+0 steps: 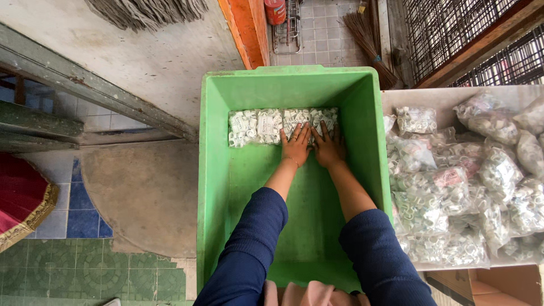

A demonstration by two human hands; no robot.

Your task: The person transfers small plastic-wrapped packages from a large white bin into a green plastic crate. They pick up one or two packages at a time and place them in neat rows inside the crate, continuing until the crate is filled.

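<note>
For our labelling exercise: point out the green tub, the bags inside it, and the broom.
green tub [226,187], head view, bare floor of tub.
bags inside it [258,126], head view, middle of row.
broom [371,39], head view, bristles.

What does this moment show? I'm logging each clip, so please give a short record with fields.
setting: green plastic crate seen from above
left hand: left hand flat on the row of clear bags of small white parts at the crate's far wall
right hand: right hand flat beside it, on the same row
sleeves: dark blue
nearby: pile of similar filled bags right of the crate; broom beyond
</note>
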